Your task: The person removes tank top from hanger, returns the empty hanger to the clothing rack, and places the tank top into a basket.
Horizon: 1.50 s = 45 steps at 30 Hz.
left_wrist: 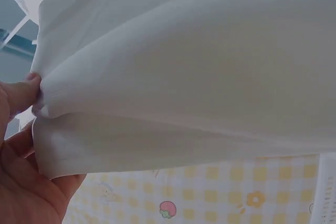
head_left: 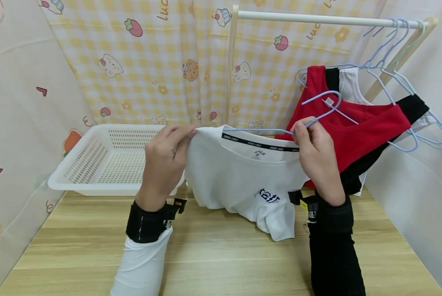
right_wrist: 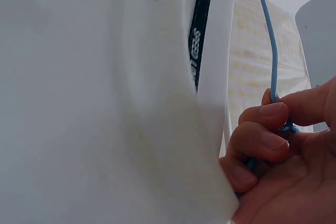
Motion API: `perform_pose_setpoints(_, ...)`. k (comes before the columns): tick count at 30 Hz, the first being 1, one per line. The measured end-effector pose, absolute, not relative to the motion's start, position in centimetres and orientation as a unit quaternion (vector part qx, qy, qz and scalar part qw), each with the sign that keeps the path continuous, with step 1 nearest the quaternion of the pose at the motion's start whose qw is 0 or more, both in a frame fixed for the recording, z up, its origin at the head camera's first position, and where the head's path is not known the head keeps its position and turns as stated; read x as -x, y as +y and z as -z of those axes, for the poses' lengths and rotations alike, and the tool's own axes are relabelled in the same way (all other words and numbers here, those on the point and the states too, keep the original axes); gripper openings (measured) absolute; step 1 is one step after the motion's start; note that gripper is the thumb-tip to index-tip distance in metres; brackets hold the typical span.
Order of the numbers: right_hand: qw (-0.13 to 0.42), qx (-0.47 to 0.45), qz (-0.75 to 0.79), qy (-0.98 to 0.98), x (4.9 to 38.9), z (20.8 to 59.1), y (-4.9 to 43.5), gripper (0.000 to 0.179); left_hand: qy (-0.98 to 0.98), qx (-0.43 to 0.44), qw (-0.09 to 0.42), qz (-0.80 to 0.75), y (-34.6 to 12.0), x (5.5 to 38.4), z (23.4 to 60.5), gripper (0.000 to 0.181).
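A white T-shirt (head_left: 239, 176) with a black neck tape and dark chest lettering hangs between my hands. My left hand (head_left: 166, 158) pinches its shoulder; in the left wrist view, thumb and fingers grip a fold of the white cloth (left_wrist: 157, 82). My right hand (head_left: 318, 154) holds a blue wire hanger (head_left: 328, 107) near the base of its hook, beside the right end of the neckline. One arm of the hanger runs left through the neck opening, and its far end is hidden inside the shirt. In the right wrist view, curled fingers wrap the blue wire (right_wrist: 272, 51).
A white plastic basket (head_left: 76, 168) stands at the back left of the wooden table (head_left: 221, 263). At right, a rack with a white rail (head_left: 317, 17) carries blue and green hangers with a red vest (head_left: 372, 123) and black and white garments. A patterned curtain (head_left: 161, 61) hangs behind.
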State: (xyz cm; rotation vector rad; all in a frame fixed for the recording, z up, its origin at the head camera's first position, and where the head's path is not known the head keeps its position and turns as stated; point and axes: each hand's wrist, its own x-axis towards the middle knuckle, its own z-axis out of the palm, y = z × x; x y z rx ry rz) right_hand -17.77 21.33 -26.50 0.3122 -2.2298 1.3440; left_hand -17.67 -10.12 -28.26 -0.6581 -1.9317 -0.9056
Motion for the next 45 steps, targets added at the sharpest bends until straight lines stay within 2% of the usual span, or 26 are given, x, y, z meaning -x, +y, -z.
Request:
perform_pose_setpoints(5,0.273,-0.074,-0.517,-0.808,17.9,26.2,22.9,0.019,-0.751,0.190,0.464,0.429,-11.9,17.8,27.7,0.023)
perform_pose_setpoints(9,0.284,-0.048,-0.522,-0.803,17.6,26.1,24.0,0.016,-0.745,0.166,0.450,0.464,-13.6,17.7,27.5,0.024)
perform_pose_setpoints(12,0.281,-0.053,-0.522,-0.804,17.4,26.0,23.8,0.016,-0.757,0.215,0.427,0.445,-13.3,17.8,27.6,0.023)
perform_pose_setpoints(18,0.277,-0.078,-0.509,-0.811,17.0,26.2,22.6,0.019,-0.758,0.355,0.378,0.394,-10.2,17.8,28.0,0.039)
perform_pose_setpoints(24,0.269,-0.098,-0.493,-0.821,16.9,26.2,21.9,0.023,-0.754,0.381,0.377,0.379,-8.8,17.7,28.2,0.020)
perform_pose_setpoints(31,0.255,-0.097,-0.499,-0.823,17.6,26.2,22.0,0.026,-0.754,0.352,0.415,0.368,-9.6,17.7,28.3,0.010)
perform_pose_setpoints(38,0.259,-0.081,-0.575,-0.772,17.8,26.2,23.2,0.016,-0.752,0.315,0.439,0.378,-10.7,17.8,28.1,0.010)
perform_pose_setpoints(45,0.234,-0.094,-0.648,-0.718,17.9,26.2,23.7,0.010,-0.757,0.307,0.426,0.388,-10.9,18.0,28.3,0.011)
